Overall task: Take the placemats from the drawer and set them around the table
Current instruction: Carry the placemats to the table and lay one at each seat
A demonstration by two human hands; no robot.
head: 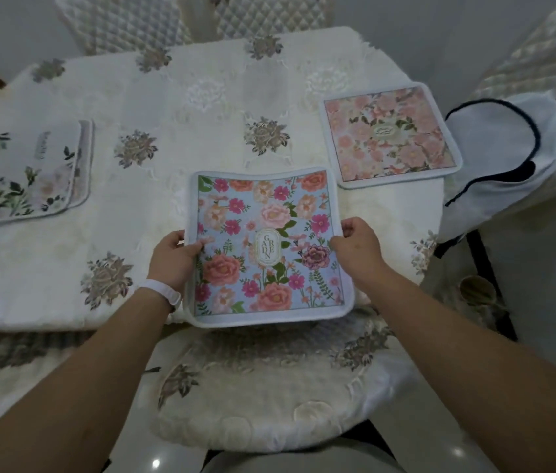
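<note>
Placemats, three places, listed left to right. At nine o'clock: green-leaf mats (24, 175) lying flat, seemingly two stacked, though the blur leaves me unsure. At six o'clock: my left hand (176, 257) pinches the blue floral mat (266, 245) by its left edge, my right hand (358, 249) its right edge; mat bowed, near edge overhanging the table (167, 131) rim. At two o'clock: pink mat (391, 134), flat. Step: laying this mat. Next: push forward, lower, release. Bare cloth ahead toward twelve.
</note>
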